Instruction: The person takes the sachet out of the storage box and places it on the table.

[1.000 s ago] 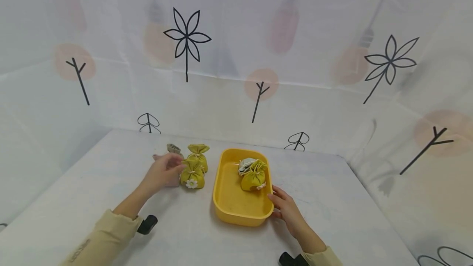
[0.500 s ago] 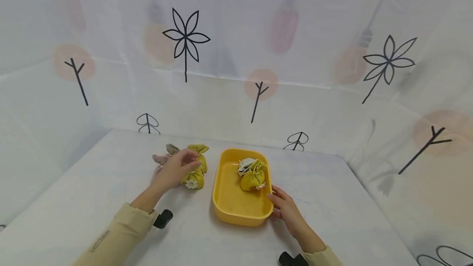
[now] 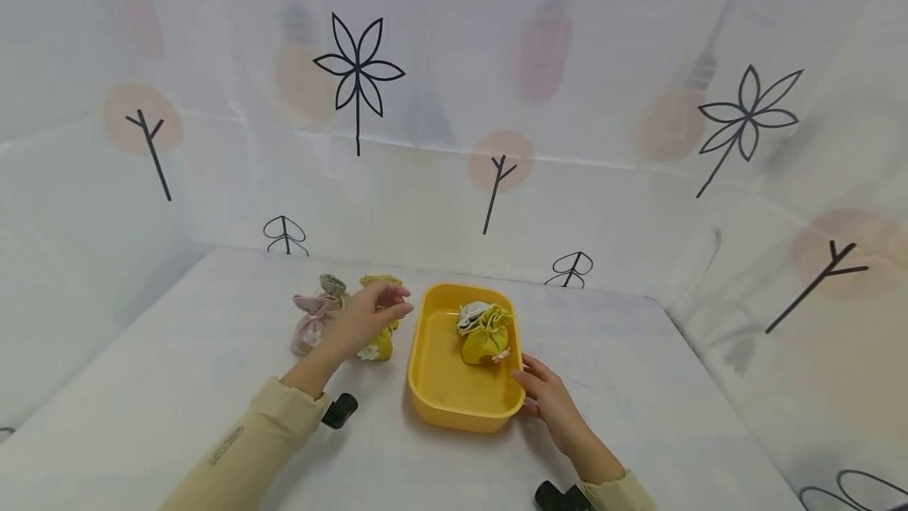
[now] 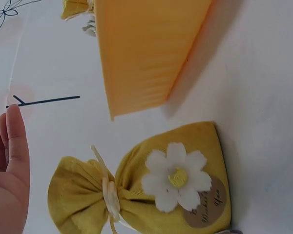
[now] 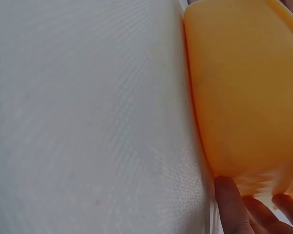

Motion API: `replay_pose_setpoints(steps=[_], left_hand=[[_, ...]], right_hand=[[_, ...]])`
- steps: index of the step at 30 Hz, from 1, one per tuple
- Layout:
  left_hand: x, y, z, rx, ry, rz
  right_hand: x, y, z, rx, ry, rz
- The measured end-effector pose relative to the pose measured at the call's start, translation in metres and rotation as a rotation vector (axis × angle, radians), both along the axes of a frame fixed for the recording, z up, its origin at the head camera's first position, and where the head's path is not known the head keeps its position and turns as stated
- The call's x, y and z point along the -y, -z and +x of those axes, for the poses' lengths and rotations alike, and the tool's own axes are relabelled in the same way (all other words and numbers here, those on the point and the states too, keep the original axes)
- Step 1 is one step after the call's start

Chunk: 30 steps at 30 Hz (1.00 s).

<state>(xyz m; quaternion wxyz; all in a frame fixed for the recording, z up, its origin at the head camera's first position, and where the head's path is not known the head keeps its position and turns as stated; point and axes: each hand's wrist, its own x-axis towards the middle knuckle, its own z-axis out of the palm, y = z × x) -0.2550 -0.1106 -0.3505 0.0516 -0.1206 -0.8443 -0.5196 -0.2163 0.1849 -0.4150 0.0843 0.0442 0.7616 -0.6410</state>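
The yellow tray (image 3: 454,400) sits on the table, the right hand (image 3: 549,400) resting straight fingers on its near right wall. The left hand (image 3: 369,318) hovers, fingers relaxed and empty, above the daisy pouch (image 4: 176,183) beside the tray

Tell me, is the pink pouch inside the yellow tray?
No, the pink pouch lies on the table, left of the yellow tray.
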Motion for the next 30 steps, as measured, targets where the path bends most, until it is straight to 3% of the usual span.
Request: replay_pose_setpoints(steps=[15,23,30], left_hand=[[-0.037,-0.012,-0.017,-0.107,0.113,0.008],[-0.059,-0.019,-0.022,-0.122,0.172,-0.004],[-0.077,-0.020,-0.030,-0.097,0.165,-0.025]], right_hand=[[0.001,-0.002,0.002,0.010,0.004,0.011],[0.001,-0.001,0.002,0.009,0.002,0.010],[0.001,-0.002,0.001,0.008,0.004,0.012]])
